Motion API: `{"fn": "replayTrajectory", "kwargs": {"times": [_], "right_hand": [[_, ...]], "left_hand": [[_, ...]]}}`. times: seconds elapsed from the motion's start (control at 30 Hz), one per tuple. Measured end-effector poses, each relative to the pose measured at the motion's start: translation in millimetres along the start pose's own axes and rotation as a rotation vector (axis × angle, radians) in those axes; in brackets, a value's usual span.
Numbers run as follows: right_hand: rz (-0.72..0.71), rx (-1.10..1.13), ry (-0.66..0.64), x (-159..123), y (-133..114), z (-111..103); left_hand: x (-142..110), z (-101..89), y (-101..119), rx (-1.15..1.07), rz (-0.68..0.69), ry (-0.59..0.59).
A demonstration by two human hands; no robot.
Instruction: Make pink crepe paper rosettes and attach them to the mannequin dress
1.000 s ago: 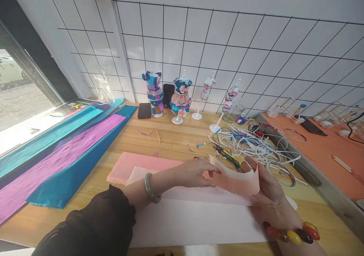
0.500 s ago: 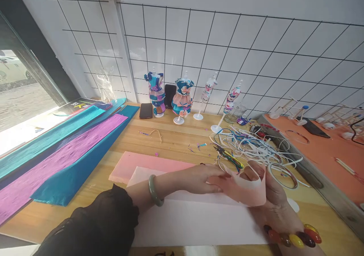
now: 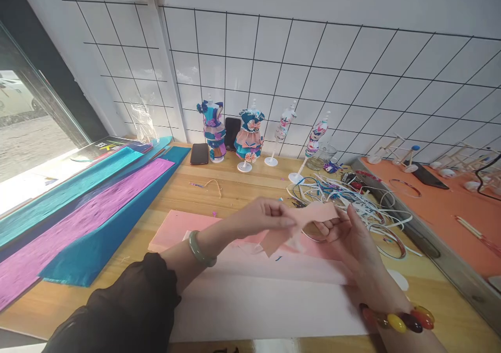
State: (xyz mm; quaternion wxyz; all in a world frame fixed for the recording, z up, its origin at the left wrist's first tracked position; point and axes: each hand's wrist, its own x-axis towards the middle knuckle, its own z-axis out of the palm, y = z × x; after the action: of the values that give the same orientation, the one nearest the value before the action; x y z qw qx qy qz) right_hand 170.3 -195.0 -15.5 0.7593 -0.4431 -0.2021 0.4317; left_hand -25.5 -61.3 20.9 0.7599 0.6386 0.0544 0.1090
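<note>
Judging from afar, I expect the pink strip (image 3: pixel 321 212) above the pink sheet (image 3: pixel 169 231) to be light, soft and easily torn, best taken by its ends, with left fingers (image 3: pixel 282 221) pinching it, while right fingers (image 3: pixel 333 231) curl, gripping or not I cannot tell.

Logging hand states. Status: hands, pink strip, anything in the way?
Left hand pinching pink strip. Right hand at its right end, grip unclear. Strip bent, above pink sheet. White-and-blue tangle behind, possible snag.
</note>
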Motion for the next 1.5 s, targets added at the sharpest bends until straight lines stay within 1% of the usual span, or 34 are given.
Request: {"fn": "replayTrajectory", "kwargs": {"times": [0.03,0.07,0.1,0.17,0.2,0.27,0.3,0.33,0.37,0.4,0.47,0.53,0.57,0.63,0.67,0.7,0.73,0.77,0.8,0.87,1.03,1.13,1.2,1.27,1.33,1.37,1.4,1.5], "right_hand": [[0.007,0.017,-0.008,-2,1,2],[0.04,0.019,-0.042,-6,1,4],[0.102,-0.003,-0.11,-11,1,6],[0.258,-0.106,-0.319,-24,3,11],[0.299,-0.168,-0.398,-30,4,13],[0.388,-0.337,-0.619,-39,7,17],[0.436,-0.418,-0.687,-41,9,18],[0.473,-0.493,-0.723,-41,11,19],[0.497,-0.556,-0.719,-40,13,19],[0.493,-0.605,-0.678,-37,15,19],[0.396,-0.686,-0.524,-29,17,15],[0.185,-0.786,-0.301,-18,18,8],[0.046,-0.857,-0.182,-12,18,2],[-0.222,-1.06,0.036,0,18,-10],[-0.341,-1.171,0.111,5,18,-17],[-0.432,-1.295,0.115,10,19,-24],[-0.505,-1.402,0.082,15,20,-30],[-0.533,-1.494,0.031,19,21,-36],[-0.552,-1.564,-0.015,23,22,-41],[-0.561,-1.64,-0.057,27,26,-48],[-0.59,-1.727,-0.05,29,28,-53],[-0.557,-1.747,-0.046,24,24,-49],[-0.525,-1.719,0.002,19,20,-45],[-0.521,-1.633,0.078,15,17,-39],[-0.491,-1.442,0.141,10,14,-31],[-0.457,-1.328,0.154,8,13,-27],[-0.4,-1.2,0.15,6,13,-22],[-0.285,-0.972,0.084,1,12,-10]], "left_hand": [[1,-4.0,2,-0.077,0.039,0.078],[3,-8.4,4,-0.151,0.075,0.159],[4,-13.0,5,-0.222,0.118,0.236],[8,-21.7,7,-0.35,0.221,0.376],[9,-25.3,7,-0.398,0.246,0.438],[12,-30.4,7,-0.455,0.244,0.551],[13,-31.7,5,-0.469,0.224,0.59],[13,-32.3,4,-0.474,0.203,0.613],[14,-32.3,2,-0.47,0.184,0.62],[15,-31.9,-1,-0.462,0.17,0.616],[17,-30.3,-6,-0.447,0.148,0.588],[18,-28.3,-12,-0.438,0.115,0.557],[18,-27.3,-14,-0.437,0.093,0.541],[18,-25.2,-18,-0.435,0.049,0.511],[18,-24.2,-19,-0.429,0.029,0.495],[18,-23.2,-20,-0.42,0.012,0.476],[17,-22.2,-21,-0.412,-0.003,0.458],[17,-21.4,-22,-0.4,-0.018,0.439],[17,-20.7,-22,-0.39,-0.03,0.424],[16,-19.6,-22,-0.374,-0.048,0.401],[16,-19.2,-20,-0.313,-0.053,0.401],[15,-20.1,-18,-0.173,-0.026,0.404],[13,-21.2,-17,-0.051,-0.006,0.434],[12,-22.7,-15,0.058,-0.008,0.496],[11,-24.5,-15,0.133,-0.027,0.547],[11,-25.4,-15,0.152,-0.036,0.552],[11,-26.1,-15,0.159,-0.039,0.548],[12,-27.6,-15,0.135,-0.034,0.499]]}}
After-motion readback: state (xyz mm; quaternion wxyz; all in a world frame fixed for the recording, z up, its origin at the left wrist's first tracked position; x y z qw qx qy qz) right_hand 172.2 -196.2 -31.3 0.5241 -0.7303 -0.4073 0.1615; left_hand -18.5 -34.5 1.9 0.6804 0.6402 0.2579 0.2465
